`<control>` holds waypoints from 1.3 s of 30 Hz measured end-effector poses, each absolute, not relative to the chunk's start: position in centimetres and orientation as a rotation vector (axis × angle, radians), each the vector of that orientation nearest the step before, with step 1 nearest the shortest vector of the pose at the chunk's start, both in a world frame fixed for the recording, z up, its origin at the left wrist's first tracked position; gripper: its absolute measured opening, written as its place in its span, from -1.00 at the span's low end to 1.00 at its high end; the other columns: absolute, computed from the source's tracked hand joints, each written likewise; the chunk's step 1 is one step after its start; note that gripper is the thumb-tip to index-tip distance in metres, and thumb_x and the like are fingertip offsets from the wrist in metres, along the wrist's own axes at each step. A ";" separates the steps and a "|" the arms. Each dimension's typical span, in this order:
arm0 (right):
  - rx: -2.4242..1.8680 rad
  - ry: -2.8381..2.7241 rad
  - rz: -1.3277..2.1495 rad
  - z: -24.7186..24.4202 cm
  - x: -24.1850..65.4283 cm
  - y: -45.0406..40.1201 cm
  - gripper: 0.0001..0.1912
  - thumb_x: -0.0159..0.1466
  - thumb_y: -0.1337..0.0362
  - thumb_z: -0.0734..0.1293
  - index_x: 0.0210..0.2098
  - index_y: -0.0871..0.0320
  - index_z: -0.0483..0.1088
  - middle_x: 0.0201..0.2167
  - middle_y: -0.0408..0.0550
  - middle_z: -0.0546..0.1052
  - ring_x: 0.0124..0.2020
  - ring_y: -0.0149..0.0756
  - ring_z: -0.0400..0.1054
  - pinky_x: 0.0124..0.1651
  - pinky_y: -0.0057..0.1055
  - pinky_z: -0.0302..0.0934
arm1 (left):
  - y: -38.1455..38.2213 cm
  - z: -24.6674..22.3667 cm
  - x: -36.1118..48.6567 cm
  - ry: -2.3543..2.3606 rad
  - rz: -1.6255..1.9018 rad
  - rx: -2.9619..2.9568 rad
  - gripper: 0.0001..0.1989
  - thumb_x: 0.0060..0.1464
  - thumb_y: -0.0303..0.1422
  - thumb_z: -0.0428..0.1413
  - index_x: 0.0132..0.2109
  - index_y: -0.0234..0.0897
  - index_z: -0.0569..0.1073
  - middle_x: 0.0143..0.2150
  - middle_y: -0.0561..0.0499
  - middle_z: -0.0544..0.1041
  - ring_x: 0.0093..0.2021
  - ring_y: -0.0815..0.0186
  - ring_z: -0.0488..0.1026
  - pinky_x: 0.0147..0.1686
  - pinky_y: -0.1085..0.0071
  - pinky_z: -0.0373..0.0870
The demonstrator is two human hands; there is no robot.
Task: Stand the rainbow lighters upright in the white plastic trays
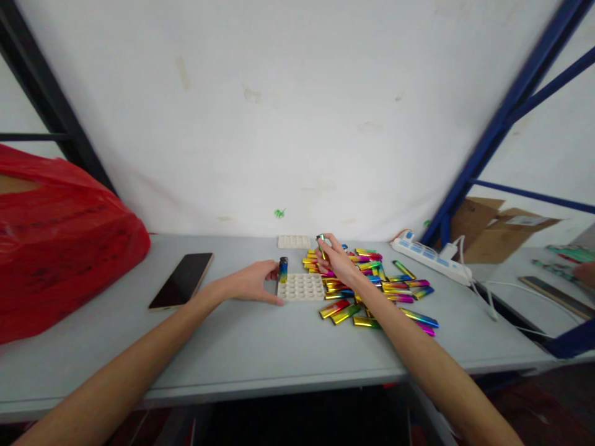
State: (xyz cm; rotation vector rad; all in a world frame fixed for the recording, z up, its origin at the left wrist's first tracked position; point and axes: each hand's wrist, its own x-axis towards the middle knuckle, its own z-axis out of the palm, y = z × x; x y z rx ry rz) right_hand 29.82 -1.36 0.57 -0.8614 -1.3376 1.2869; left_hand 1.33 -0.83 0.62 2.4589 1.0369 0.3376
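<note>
Left hand [253,282]: fingers curled narrowly about the left edge of a white moulded plastic tray with rows of round sockets [302,287], the fingertips touching or just beside an iridescent rainbow-coloured lighter with a dark cap [283,270] that stands upright in the tray's corner at 10 o'clock; whether the grip closes on the lighter or only steadies it cannot be told. Right hand [335,257]: closed in a pinch on a second rainbow lighter [321,243], held clear of the grey table [242,347] at 1 o'clock of the tray. Judged from the tray, the work is near its start: one socket filled, all others bare. From 2 to 5 o'clock of the tray lies a loose heap of glossy metallic rainbow lighters [372,291], flat and overlapping, their bodies shading from yellow through green to magenta and blue. A second white socket tray [294,241] lies at 12 o'clock by the wall. Further out: a black smartphone [182,280] at 9 o'clock, a red plastic bag [60,241] beyond it, a white power strip [430,254] at 2 o'clock.
</note>
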 end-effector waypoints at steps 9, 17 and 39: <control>-1.185 -1.845 0.317 0.6 27.8 -3.2 -0.39 0.45 -0.20 0.24 -0.56 0.06 0.16 -0.61 -0.23 0.19 -0.49 -0.38 0.09 -0.37 -0.39 -0.03 | -0.8 0.5 1.3 1.010 0.368 2.472 -0.25 -0.15 0.19 0.44 0.04 -0.22 0.54 -0.01 -0.12 0.63 -0.06 -0.01 0.58 -0.04 0.23 0.49; -1.272 -1.878 0.260 0.3 27.2 -3.3 -0.60 0.42 0.13 0.25 -0.54 0.07 0.20 -0.58 -0.21 0.31 -0.48 -0.36 0.18 -0.33 -0.39 -0.04 | -0.7 0.4 1.3 0.998 0.365 2.452 -0.23 -0.14 0.17 0.45 0.08 -0.23 0.53 0.03 -0.12 0.62 -0.03 0.00 0.57 -0.03 0.24 0.48; -1.106 -2.317 0.096 0.8 26.8 -4.4 -0.39 0.62 -0.13 0.18 -0.40 0.12 0.44 -0.47 -0.07 0.53 -0.42 -0.30 0.34 -0.26 -0.37 0.08 | -0.4 -0.1 1.2 1.032 0.371 2.486 -0.24 -0.17 0.20 0.44 0.01 -0.23 0.52 -0.06 -0.09 0.60 -0.10 0.04 0.56 -0.07 0.24 0.48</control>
